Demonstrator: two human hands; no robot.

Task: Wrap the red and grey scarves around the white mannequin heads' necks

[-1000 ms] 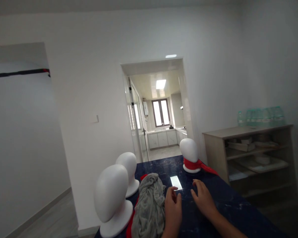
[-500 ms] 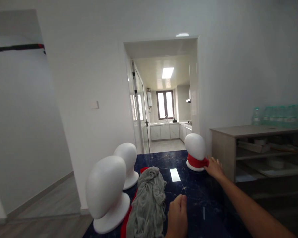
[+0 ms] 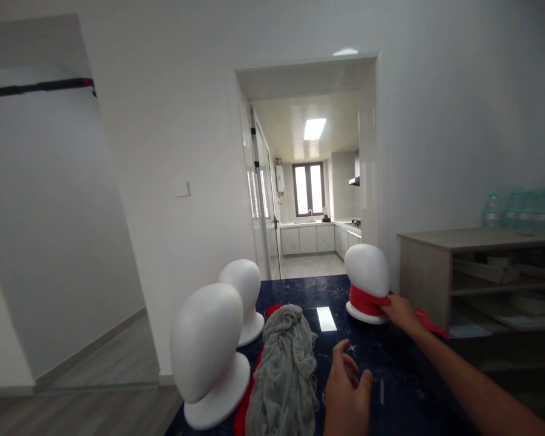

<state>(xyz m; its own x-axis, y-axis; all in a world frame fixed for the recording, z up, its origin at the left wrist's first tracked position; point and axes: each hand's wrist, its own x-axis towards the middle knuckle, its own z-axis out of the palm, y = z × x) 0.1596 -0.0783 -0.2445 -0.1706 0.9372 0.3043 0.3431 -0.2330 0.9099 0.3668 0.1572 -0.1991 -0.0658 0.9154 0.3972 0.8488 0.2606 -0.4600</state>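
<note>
At the far right of a dark marble table [image 3: 300, 290], a person's right hand [image 3: 402, 312] grips the red scarf [image 3: 367, 301] wrapped around a white mannequin head [image 3: 367, 270]. The left hand [image 3: 345, 396] hovers near, fingers loosely apart, empty, just right of a crumpled grey cloth [image 3: 284, 363].

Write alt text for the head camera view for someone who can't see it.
The person's right hand touches the red scarf tied around a white mannequin head at the far side of a dark blue table. The left hand hovers open beside a crumpled grey cloth; two bare mannequin heads stand at left.
</note>
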